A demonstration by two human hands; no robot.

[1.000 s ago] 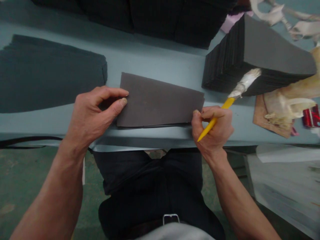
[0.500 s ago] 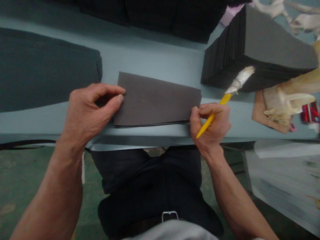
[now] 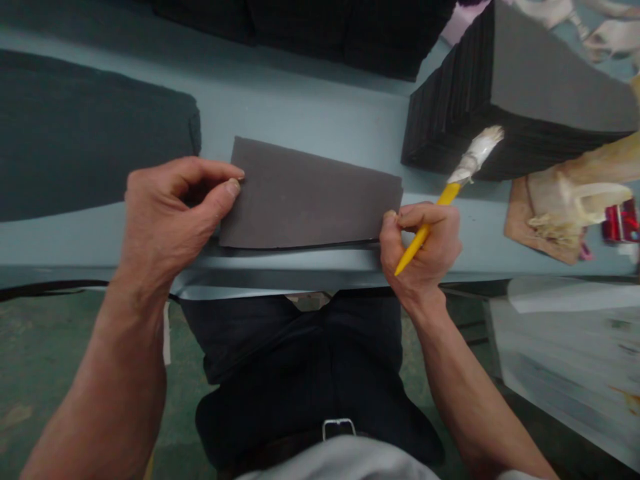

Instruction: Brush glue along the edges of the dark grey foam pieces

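A flat, dark grey four-sided sheet (image 3: 310,197) lies just above the pale blue table, with a second dark layer showing along its near edge. My left hand (image 3: 175,207) pinches its left edge between thumb and forefinger. At the sheet's right corner, the thumb and forefinger of my right hand (image 3: 425,240) grip the edge. That same hand also carries a brush with a yellow handle (image 3: 413,250), held across the fingers. Its white-wrapped, bristled end points up and away to the right.
A tall stack of dark grey sheets (image 3: 450,107) stands at the right rear. Dark teal folded material (image 3: 90,143) lies at left, with black stacks (image 3: 310,33) behind. A crusted pale container (image 3: 575,200) rests on a brown board (image 3: 520,227) at right, beside a red object (image 3: 620,223).
My left hand has shifted slightly left and away from me, and the sheet's left end has moved with it. My right hand keeps nearly the same place, still holding the brush.
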